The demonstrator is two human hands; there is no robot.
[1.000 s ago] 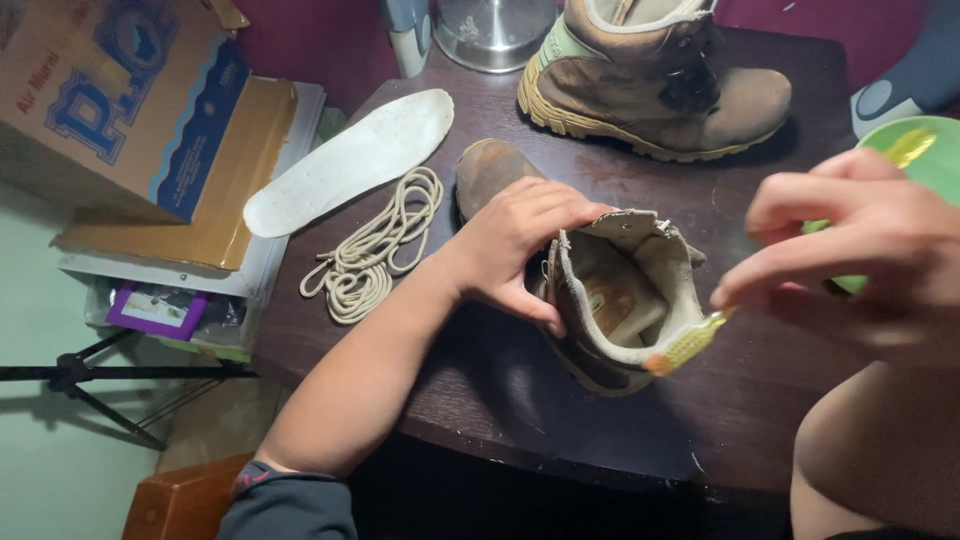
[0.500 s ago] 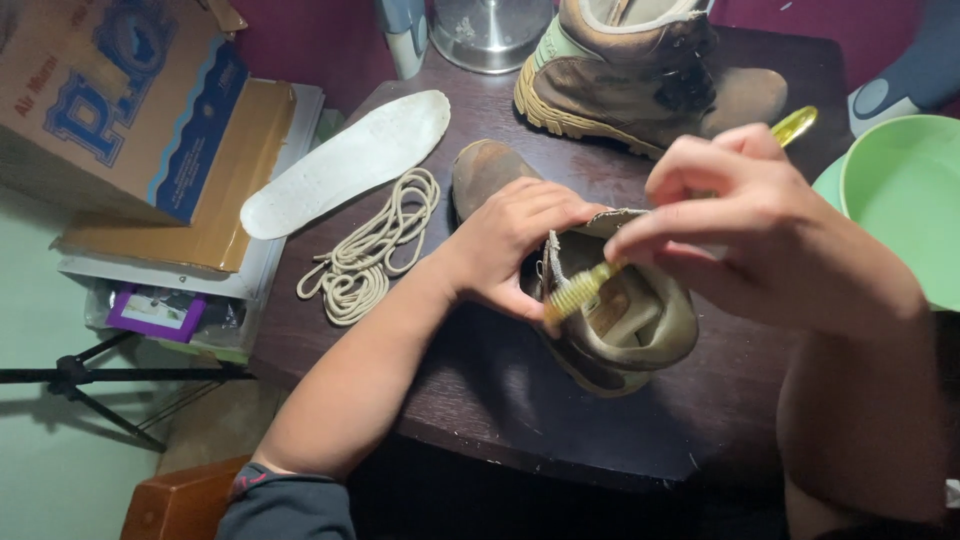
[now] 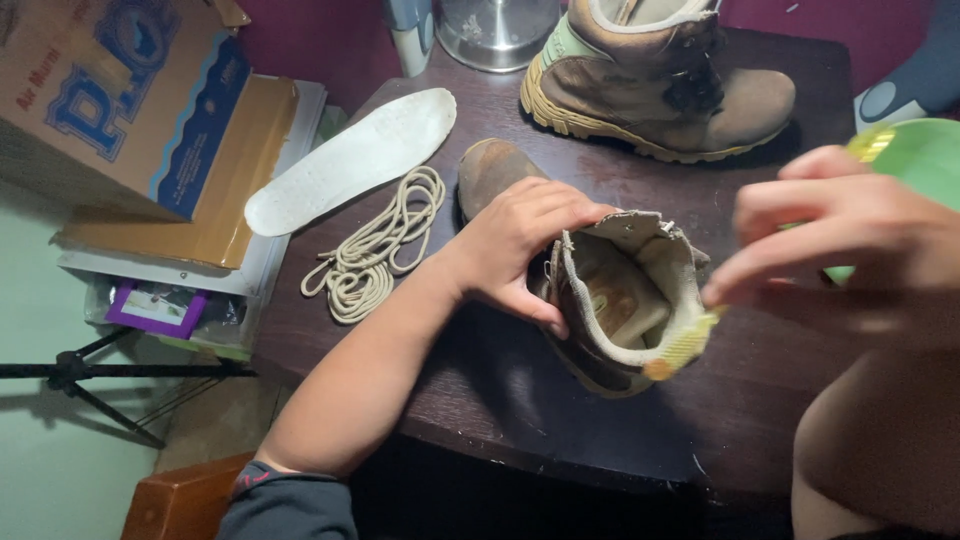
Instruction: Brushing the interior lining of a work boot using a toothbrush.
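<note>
Both hands work at a brown boot (image 3: 610, 300) lying on its side near the front-middle of the dark table (image 3: 480, 400), opening facing the camera. Left hand (image 3: 525, 245) is clamped on the boot's collar, fingers curled over the top edge, thumb below. Right hand (image 3: 850, 230) is blurred; fingers are pinched together on a yellow-green brush (image 3: 685, 345) whose bristle end sits at the boot's opening rim, handle mostly hidden behind the hand, w/ a yellowish tip showing above the knuckles. Boot's toe pokes out behind the left hand; its sole and far side are hidden. Inside the boot is dim, lining hard to make out. Behind it, well apart, a second boot (image 3: 660, 85) stands upright, top cut off by the frame edge. Left of the held boot lie a coiled cream lace (image 3: 375, 250) and a white insole (image 3: 350, 160), just beside each other. A green basin (image 3: 925, 155) sits at the right, partly behind the right hand and cut off. At the top edge, a metal pot (image 3: 495, 30) and a cup (image 3: 410, 30), both cut off. Off the table to the left, a cardboard box (image 3: 120, 100) rests on a stack of flat items; a tripod leg (image 3: 100, 375) shows lower left.
</note>
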